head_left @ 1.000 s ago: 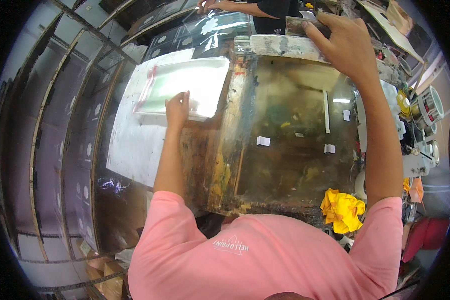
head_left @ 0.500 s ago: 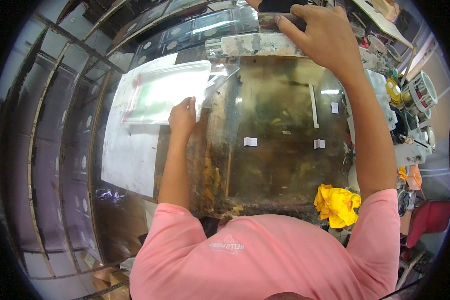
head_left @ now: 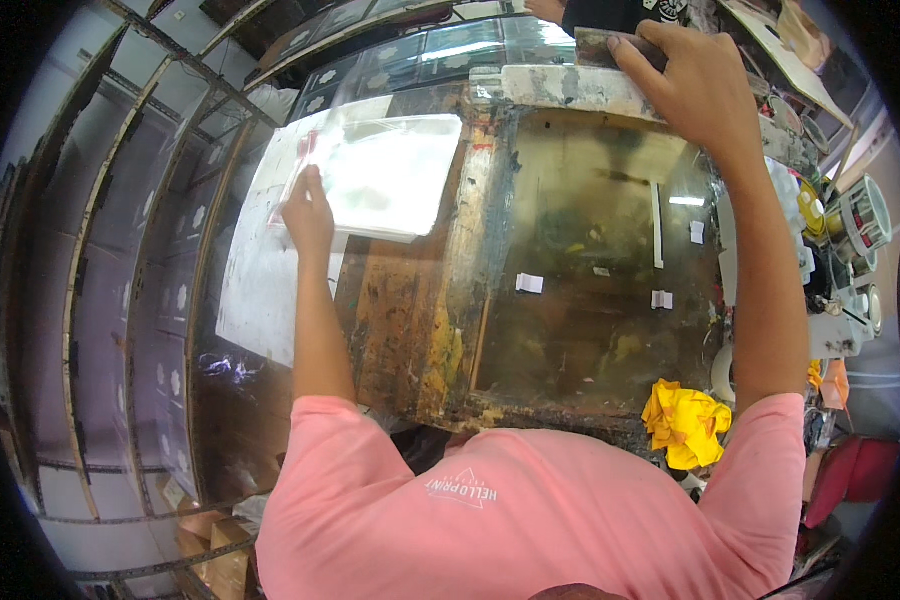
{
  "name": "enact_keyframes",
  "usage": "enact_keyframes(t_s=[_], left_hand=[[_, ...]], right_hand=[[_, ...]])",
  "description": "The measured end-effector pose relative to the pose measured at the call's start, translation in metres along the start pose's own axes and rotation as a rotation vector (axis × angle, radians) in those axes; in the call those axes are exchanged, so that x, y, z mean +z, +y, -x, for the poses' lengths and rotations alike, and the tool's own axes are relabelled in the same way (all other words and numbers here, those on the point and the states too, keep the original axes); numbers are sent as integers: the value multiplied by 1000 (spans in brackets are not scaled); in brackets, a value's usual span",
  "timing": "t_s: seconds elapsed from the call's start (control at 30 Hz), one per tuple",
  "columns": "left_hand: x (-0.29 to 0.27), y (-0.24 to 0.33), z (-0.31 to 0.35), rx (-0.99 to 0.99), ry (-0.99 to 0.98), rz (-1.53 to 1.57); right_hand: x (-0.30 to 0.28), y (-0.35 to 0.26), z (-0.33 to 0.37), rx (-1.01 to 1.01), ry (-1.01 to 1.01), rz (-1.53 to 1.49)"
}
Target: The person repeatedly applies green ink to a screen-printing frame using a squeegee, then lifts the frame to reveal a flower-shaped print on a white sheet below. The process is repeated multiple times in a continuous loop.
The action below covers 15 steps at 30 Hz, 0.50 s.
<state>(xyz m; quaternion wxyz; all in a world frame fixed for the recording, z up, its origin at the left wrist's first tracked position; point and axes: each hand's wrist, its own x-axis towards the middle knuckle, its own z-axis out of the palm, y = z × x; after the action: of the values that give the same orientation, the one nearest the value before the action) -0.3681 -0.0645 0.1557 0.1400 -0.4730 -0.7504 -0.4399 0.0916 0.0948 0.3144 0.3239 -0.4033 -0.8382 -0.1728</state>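
Observation:
My left hand [head_left: 308, 212] is at the left edge of a stack of clear plastic bags [head_left: 395, 172], its fingers closed on the edge of a bag. The stack shines brightly and lies on a large white sheet [head_left: 260, 290]. Beyond the far end of a screen-printing frame [head_left: 580, 350], my right hand [head_left: 705, 85] grips a squeegee [head_left: 595, 47], which partly hides behind my fingers. Through the frame's brownish mesh show a narrow white strip [head_left: 657, 225] and small white pieces [head_left: 530, 284].
A crumpled yellow cloth [head_left: 686, 424] lies at the frame's near right corner. Paint tubs [head_left: 860, 215] crowd the right side. Metal racks [head_left: 135, 300] stand at left. Another person's dark sleeve [head_left: 620, 12] shows at the far edge. Cardboard boxes [head_left: 215, 565] sit lower left.
My left hand has gone from the right side of the bag stack to its left edge. The lifted clear film near the stack's right corner no longer shows. My right hand keeps hold of the squeegee.

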Motion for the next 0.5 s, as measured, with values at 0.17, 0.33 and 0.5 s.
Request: enact_keyframes(t_s=[0.17, 0.33, 0.5], left_hand=[[26, 24, 55, 24, -264, -107], [73, -8, 62, -19, -431, -101], [85, -36, 58, -57, -426, -70]], right_hand=[[3, 3, -4, -17, 31, -13], [6, 5, -6, 2, 13, 11], [2, -1, -3, -6, -28, -49]])
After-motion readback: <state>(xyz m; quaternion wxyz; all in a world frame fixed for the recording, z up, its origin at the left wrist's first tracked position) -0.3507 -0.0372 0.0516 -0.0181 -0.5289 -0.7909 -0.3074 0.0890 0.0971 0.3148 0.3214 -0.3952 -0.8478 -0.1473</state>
